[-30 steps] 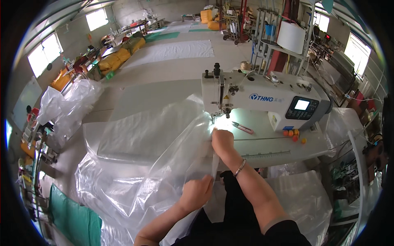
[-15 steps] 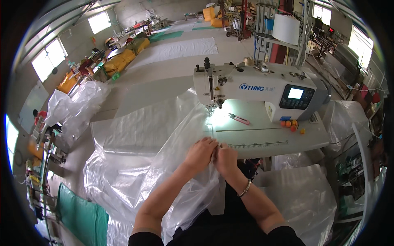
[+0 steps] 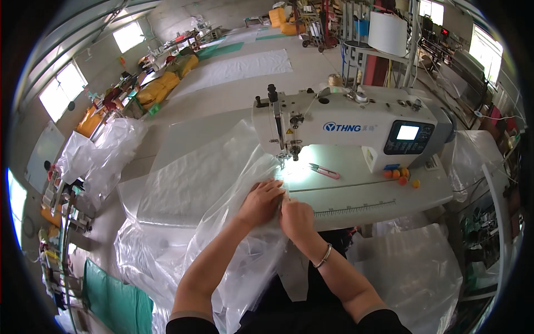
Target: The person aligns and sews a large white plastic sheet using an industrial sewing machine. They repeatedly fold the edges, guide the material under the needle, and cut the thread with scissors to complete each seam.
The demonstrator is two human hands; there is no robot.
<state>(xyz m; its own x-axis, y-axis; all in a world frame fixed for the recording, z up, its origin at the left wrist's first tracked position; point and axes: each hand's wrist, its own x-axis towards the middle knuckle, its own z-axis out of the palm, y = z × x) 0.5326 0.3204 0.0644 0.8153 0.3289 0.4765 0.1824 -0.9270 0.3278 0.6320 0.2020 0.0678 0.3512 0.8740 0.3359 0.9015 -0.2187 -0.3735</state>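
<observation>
A large translucent plastic sheet (image 3: 222, 183) runs over the left of the sewing table and hangs down its front. Its right edge leads up under the needle area of a white sewing machine (image 3: 334, 119), where a lamp glows. My left hand (image 3: 260, 204) lies on the sheet near that edge, fingers bent and pressed together on the plastic. Beside it my right hand (image 3: 296, 219) is closed, pinching the sheet's edge just in front of the needle. Pink-handled thread snips (image 3: 324, 171) rest on the table to the right of the needle.
Several small orange and yellow fruits (image 3: 403, 175) sit by the machine's base. A ruler scale (image 3: 356, 209) marks the table's front edge. More clear plastic (image 3: 409, 273) hangs at the lower right. A white thread cone (image 3: 387, 34) stands behind the machine.
Both hands have moved forward and slightly left toward the needle, with the sheet's edge between them. The view has shifted a little.
</observation>
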